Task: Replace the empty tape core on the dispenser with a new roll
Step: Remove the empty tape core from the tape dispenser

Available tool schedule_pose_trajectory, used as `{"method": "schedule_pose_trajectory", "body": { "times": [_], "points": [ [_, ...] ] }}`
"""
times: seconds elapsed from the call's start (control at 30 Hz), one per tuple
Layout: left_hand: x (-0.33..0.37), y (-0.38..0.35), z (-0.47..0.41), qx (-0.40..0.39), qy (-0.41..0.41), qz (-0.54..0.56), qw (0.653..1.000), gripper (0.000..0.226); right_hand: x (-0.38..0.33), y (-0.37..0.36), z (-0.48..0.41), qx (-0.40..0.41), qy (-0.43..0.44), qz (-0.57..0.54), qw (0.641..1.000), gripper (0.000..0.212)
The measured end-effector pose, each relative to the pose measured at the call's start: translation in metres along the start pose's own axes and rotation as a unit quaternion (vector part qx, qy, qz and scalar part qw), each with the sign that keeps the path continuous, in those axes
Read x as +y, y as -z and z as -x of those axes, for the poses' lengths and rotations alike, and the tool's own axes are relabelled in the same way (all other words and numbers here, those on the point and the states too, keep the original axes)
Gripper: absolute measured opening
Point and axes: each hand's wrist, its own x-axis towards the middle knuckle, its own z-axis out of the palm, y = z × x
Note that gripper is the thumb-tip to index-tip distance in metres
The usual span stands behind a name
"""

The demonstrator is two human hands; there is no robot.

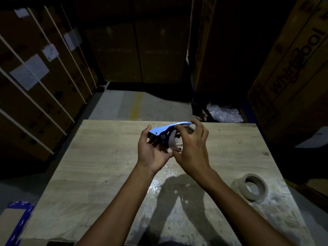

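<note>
I hold a blue tape dispenser [166,129] above the middle of the wooden table [106,157]. My left hand [153,153] grips its lower left end from below. My right hand [190,150] wraps around the brown cardboard tape core [171,140] on the dispenser, with fingers curled over the top and the thumb below. Much of the core is hidden behind my right hand. A brown tape roll [252,187] lies flat on the table at the right, apart from both hands.
Tall cardboard boxes [44,77] stand on the left, behind and on the right [292,77] of the table. Crumpled clear plastic [224,112] lies on the floor beyond the table's far right corner. A box with blue tape [16,222] sits at lower left.
</note>
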Motion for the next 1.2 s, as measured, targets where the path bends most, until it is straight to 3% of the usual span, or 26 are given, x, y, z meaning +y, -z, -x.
{"method": "schedule_pose_trajectory", "body": {
  "times": [0.17,0.33,0.47,0.63,0.93,1.1,1.2],
  "points": [
    [-0.002,0.003,0.001,0.004,-0.034,0.014,0.999,0.054,-0.008,-0.001,0.003,0.040,-0.057,-0.021,0.997,0.062],
    [-0.004,0.011,-0.001,0.038,-0.049,0.027,0.998,0.046,-0.009,0.000,0.002,0.027,-0.074,-0.012,0.997,0.070],
    [-0.006,0.010,0.001,0.043,-0.056,0.057,0.996,0.029,-0.010,0.003,0.004,0.029,-0.073,-0.002,0.997,0.071],
    [-0.006,0.002,0.001,0.016,-0.070,0.059,0.996,0.027,-0.014,0.004,0.006,0.070,-0.051,0.000,0.996,0.070],
    [-0.005,-0.007,-0.002,0.006,-0.056,0.069,0.996,0.032,-0.010,0.007,0.010,0.107,-0.003,-0.120,0.987,0.072],
    [0.004,-0.006,-0.006,0.027,-0.068,0.060,0.995,0.041,-0.012,0.016,0.010,0.150,0.037,-0.126,0.980,0.076],
    [0.007,-0.001,-0.003,0.059,-0.067,0.043,0.995,0.028,-0.013,0.019,0.005,0.131,0.028,-0.183,0.974,0.081]
  ]
}}
